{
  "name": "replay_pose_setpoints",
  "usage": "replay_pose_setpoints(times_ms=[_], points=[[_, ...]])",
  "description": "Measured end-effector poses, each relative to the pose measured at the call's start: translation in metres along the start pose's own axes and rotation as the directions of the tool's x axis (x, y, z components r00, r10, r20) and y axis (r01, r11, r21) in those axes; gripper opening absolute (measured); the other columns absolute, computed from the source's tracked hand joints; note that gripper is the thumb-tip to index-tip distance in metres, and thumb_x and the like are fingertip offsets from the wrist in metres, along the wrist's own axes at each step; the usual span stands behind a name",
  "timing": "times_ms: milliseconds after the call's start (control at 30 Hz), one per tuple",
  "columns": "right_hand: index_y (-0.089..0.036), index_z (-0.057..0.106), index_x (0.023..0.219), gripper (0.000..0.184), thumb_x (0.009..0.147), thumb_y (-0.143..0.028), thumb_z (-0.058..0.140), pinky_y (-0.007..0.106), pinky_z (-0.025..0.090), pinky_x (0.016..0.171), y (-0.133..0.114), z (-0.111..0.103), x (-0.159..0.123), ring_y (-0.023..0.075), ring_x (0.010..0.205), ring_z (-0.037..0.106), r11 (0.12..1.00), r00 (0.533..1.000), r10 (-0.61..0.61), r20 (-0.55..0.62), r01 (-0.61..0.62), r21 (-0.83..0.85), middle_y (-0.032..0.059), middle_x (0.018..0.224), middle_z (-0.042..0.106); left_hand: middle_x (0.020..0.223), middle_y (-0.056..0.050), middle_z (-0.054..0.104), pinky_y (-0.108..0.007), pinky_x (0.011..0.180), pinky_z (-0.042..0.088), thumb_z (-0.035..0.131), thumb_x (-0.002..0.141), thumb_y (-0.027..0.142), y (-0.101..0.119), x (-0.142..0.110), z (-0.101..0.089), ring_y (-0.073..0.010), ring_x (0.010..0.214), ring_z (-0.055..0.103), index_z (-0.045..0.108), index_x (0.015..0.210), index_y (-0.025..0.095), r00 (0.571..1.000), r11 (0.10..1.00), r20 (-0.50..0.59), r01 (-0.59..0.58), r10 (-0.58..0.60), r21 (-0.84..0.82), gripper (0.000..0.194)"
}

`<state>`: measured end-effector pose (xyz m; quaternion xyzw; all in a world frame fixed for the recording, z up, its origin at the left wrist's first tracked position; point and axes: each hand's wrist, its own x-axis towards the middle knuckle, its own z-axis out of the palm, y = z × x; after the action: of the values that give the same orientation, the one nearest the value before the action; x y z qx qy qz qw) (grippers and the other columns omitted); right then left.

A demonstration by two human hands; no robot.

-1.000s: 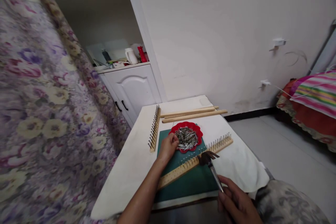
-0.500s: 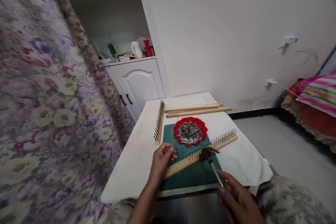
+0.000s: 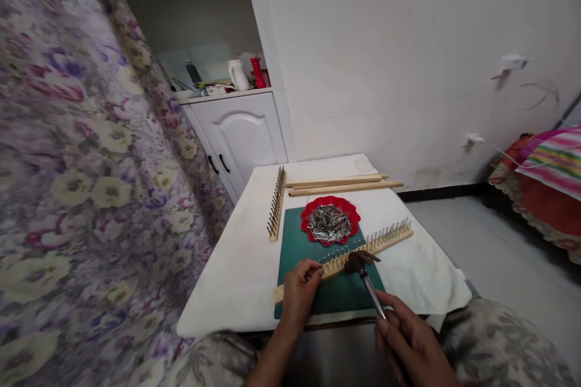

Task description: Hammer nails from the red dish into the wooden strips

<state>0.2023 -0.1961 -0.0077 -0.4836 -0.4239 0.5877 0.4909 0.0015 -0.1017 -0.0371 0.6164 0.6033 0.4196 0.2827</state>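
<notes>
The strip (image 3: 336,268) lies on the near side of the bowl (image 3: 355,217). The left grip (image 3: 302,290) meets it, whether closed I cannot tell; farther from the bowl, the right grip (image 3: 406,335) clasps the hammer (image 3: 373,294).

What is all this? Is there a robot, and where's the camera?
No robot here, just a person's two bare hands! Every picture comes from one camera worn on the person's head, looking forward and down.

On the white table lies a green mat. A red dish heaped with nails sits at its far edge. The right hand holds a hammer. The left hand is at a wooden strip with more nails standing in it; I can't tell if it pinches one. Farther back are another spiky strip and plain wooden sticks.
</notes>
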Motion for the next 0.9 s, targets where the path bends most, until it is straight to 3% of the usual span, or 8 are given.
replay_pose_setpoints(times_ms=[133,367,567,900], points=[[-0.016,0.046,0.12,0.058,0.079,-0.055,0.056,0.018,0.022,0.031,-0.001,-0.001,0.0,0.0062,0.034,0.034,0.999,0.998,0.04,0.039,-0.04,-0.01,-0.0059,0.058,0.054,0.069,0.0,0.063,-0.022,0.06,0.041,0.055,0.076,0.031,0.002,0.0,0.0,-0.0145,0.065,0.057,0.065,0.074,0.018,1.0,0.999,0.008,-0.019,0.019,0.047,0.016],[-0.016,0.049,0.12,0.057,0.078,-0.055,0.058,0.018,0.021,0.03,0.004,0.001,0.0,0.0058,0.033,0.033,0.999,0.999,0.031,0.01,-0.031,0.008,-0.0056,0.056,0.054,0.072,-0.001,0.063,-0.022,0.063,0.041,0.054,0.078,0.028,0.001,0.0,0.0,-0.0146,0.066,0.057,0.064,0.074,0.018,0.998,0.995,0.01,-0.063,0.062,0.078,0.015],[-0.019,0.048,0.121,0.053,0.081,-0.054,0.053,0.017,0.023,0.033,-0.008,0.009,0.004,0.0052,0.033,0.035,0.997,0.988,0.056,0.141,-0.047,-0.066,-0.0071,0.057,0.053,0.07,-0.001,0.06,-0.022,0.06,0.039,0.053,0.078,0.027,0.002,0.0,0.002,-0.014,0.065,0.056,0.065,0.072,0.018,0.997,0.992,0.008,-0.078,0.078,0.104,0.016],[-0.018,0.049,0.121,0.042,0.087,-0.044,0.045,0.02,0.029,0.035,-0.02,0.029,0.021,0.0079,0.033,0.04,0.966,0.972,-0.015,0.234,0.074,-0.248,-0.0068,0.059,0.053,0.065,0.002,0.054,-0.021,0.056,0.034,0.054,0.078,0.025,-0.001,-0.002,0.002,-0.0118,0.061,0.052,0.063,0.066,0.018,0.997,0.989,0.015,-0.081,0.079,0.127,0.017]])
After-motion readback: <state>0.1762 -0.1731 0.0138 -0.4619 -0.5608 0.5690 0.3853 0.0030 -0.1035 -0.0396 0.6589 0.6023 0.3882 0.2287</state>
